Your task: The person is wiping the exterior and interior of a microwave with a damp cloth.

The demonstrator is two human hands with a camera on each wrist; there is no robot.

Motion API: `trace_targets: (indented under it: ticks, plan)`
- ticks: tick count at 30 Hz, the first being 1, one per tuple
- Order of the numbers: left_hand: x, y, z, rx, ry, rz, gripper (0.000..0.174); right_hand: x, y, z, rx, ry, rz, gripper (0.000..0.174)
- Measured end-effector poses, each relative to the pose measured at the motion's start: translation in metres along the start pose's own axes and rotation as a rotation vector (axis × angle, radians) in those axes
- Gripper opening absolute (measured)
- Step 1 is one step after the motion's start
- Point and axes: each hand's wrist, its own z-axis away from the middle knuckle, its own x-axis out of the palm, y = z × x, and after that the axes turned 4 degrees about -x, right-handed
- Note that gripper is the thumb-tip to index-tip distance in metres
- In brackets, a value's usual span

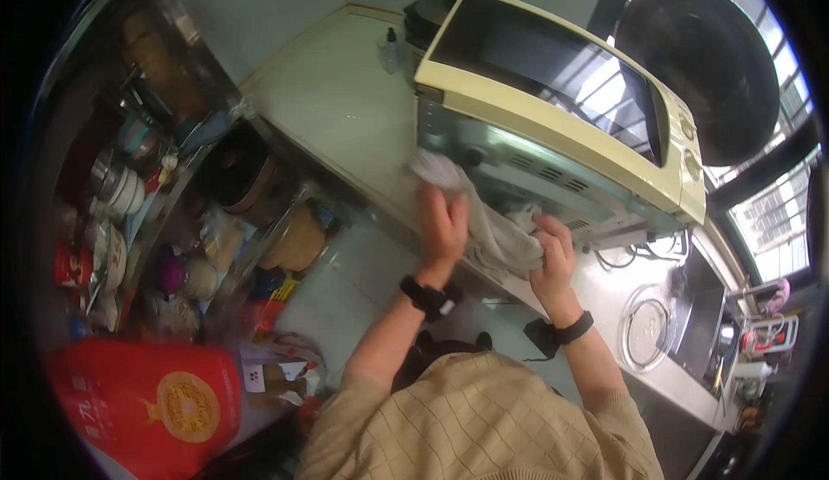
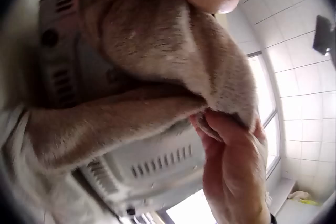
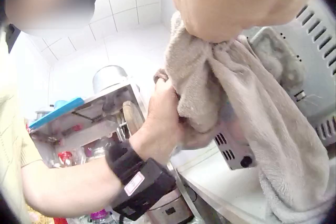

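Terry cloth (image 1: pixel 492 231) lies bunched on the vented rear panel of the microwave (image 1: pixel 553 83); left hand (image 1: pixel 442 225) grips a fold, right hand (image 1: pixel 553 257) pinches its end, both closed tight. Pushing hard could probably shove the tilted microwave along the counter (image 1: pixel 345 109) or snag a vent.

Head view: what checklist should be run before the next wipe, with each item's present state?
1. Both hands on grey-beige fluffy cloth: ok; left hand and right hand grip it.
2. Cream microwave oven with vented underside exposed: ok.
3. Tipped oven steady on pale counter: cannot tell.
4. Round glass turntable out of oven: ok, it lies apart from it.
5. Dark cable beside right hand unplugged: cannot tell.
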Motion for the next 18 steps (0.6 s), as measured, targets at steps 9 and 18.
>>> trace_targets:
  ticks: [9, 18]
  plan:
    - [0.047, -0.027, 0.071, -0.187, -0.421, -0.296, 0.029, 0.006, 0.054, 0.052, -0.326, -0.226, 0.587, 0.019]
    - [0.044, 0.005, 0.089, 0.087, -0.478, -0.078, 0.037, -0.024, 0.038, 0.062, 0.911, 0.100, -0.512, 0.030]
